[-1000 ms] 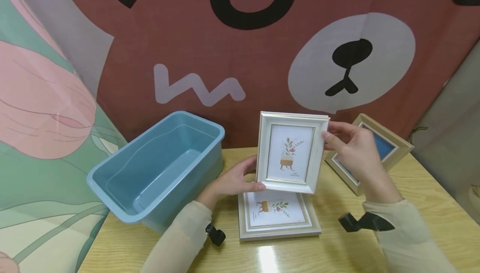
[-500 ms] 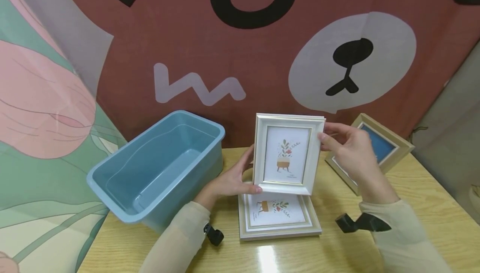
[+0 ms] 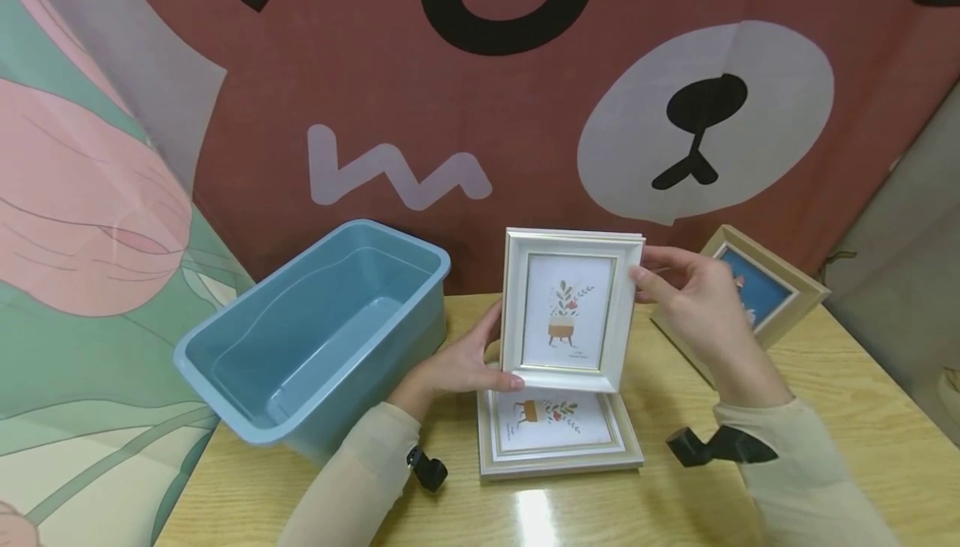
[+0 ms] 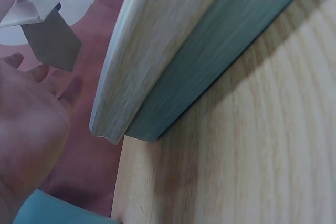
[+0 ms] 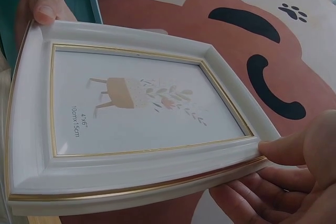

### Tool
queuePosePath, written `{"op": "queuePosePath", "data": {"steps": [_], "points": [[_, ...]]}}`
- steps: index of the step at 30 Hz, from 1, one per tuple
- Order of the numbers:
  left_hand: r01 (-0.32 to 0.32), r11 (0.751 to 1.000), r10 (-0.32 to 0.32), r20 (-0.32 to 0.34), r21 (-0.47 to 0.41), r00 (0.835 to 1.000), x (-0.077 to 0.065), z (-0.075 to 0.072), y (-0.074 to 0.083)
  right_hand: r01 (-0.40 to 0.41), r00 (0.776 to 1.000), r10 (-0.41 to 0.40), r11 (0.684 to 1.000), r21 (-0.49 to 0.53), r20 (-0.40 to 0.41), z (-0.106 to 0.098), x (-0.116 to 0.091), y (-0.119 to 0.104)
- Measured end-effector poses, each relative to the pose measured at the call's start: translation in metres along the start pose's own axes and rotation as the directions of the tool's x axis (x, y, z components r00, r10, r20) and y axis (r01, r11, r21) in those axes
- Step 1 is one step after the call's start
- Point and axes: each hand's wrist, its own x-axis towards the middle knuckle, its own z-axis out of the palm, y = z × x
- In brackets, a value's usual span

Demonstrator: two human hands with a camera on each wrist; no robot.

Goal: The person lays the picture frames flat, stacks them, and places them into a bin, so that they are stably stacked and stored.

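Note:
Above the table, both hands hold a white picture frame (image 3: pixel 566 313) with gold lines and a potted-plant print, tilted toward me. My left hand (image 3: pixel 453 363) pinches its lower left corner, thumb in front, fingers behind. My right hand (image 3: pixel 697 305) grips the right edge high up between thumb and fingers. In the left wrist view, a grey stand flap (image 4: pixel 52 40) hangs behind the frame. Beneath it, another white frame (image 3: pixel 558 447) with a similar print lies turned sideways on the table; the held frame covers its far edge. The right wrist view shows the held frame's print (image 5: pixel 142 100) close up.
A blue plastic bin (image 3: pixel 382 347) stands left of the hands, with nothing visible inside. At the right, a tan frame (image 3: pixel 791 297) with a blue picture leans at a slant, partly behind my right hand. A cartoon cloth backdrop (image 3: pixel 525 130) hangs behind the wooden table (image 3: pixel 847 388).
The held frame has shifted slightly left and a little lower, with both hands moving along with it. More of the tan frame's blue picture shows. The bin and lower frame have stayed put.

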Motion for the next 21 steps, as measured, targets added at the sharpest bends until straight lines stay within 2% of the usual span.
{"op": "queuePosePath", "data": {"steps": [7, 21], "points": [[-0.004, 1.000, 0.004, -0.006, 0.017, 1.000, -0.002, -0.001, 0.000, 0.019, 1.000, -0.019, 1.000, 0.006, -0.010, 0.001, 0.000, 0.001], [-0.070, 0.997, 0.070, 0.000, -0.011, 0.998, -0.007, -0.004, -0.009, -0.007, 1.000, 0.007, 1.000, 0.025, -0.013, -0.001, 0.000, 0.004]]}}
